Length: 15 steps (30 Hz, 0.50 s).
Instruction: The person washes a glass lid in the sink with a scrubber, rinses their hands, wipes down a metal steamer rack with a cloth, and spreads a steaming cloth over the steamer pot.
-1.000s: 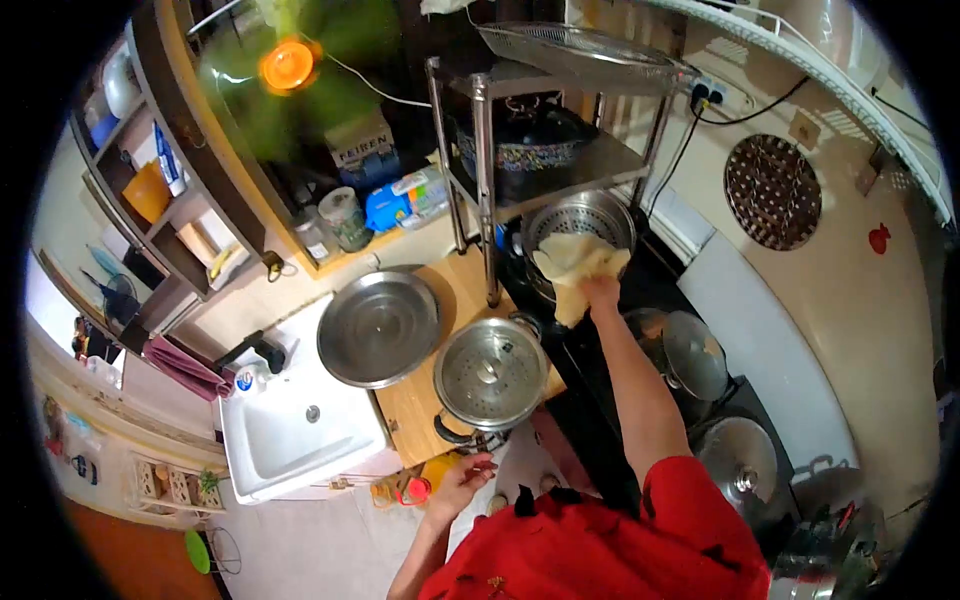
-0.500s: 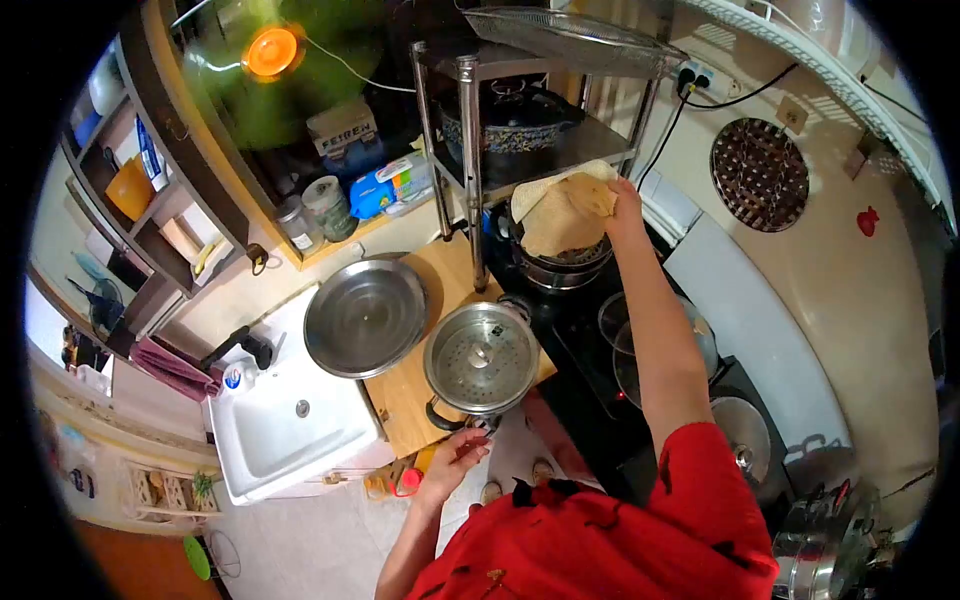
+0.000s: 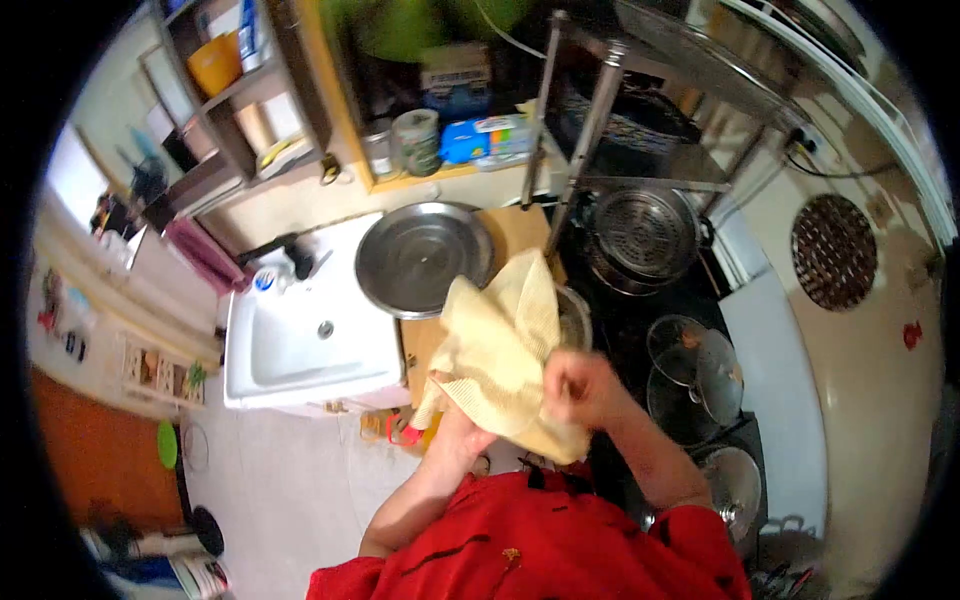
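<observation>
A pale yellow textured steamer cloth (image 3: 505, 355) hangs loosely bunched between my two hands, in front of my chest. My left hand (image 3: 463, 437) grips it from below at the left edge, with most fingers covered by the cloth. My right hand (image 3: 588, 388), blurred by motion, is closed at the cloth's right side. Behind the cloth, the steel pot (image 3: 575, 318) shows only its right rim. Farther back on the black stove sits another pot with a perforated steamer tray (image 3: 648, 232).
A wide steel basin (image 3: 425, 258) stands on the wooden board (image 3: 515, 232), beside the white sink (image 3: 318, 372). Glass lids (image 3: 718, 375) lie along the stove's right side. A metal rack (image 3: 590, 130) rises over the back burner. Wipes and jars line the sill.
The cloth has come from over the back steamer pot to in front of my body, uncovering the perforated tray. My left hand has risen to take hold of it. The view has shifted.
</observation>
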Motion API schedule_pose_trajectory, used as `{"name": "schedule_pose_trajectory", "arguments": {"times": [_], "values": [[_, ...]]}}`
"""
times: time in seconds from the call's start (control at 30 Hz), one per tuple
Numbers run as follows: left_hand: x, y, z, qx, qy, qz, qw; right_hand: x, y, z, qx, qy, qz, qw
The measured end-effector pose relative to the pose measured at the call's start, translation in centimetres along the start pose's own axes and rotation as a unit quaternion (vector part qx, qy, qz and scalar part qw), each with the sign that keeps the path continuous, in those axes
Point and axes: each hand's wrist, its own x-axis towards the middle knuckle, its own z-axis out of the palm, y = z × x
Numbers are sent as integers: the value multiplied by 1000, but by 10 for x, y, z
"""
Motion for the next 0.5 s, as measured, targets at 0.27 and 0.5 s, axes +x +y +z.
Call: {"name": "schedule_pose_trajectory", "arguments": {"times": [0.27,0.5], "values": [[-41,50,-63,101,135,146,975,6,50,28,-145,-240,72,957],[-131,194,-147,299,207,324,873,11,35,20,-130,-104,82,983]]}}
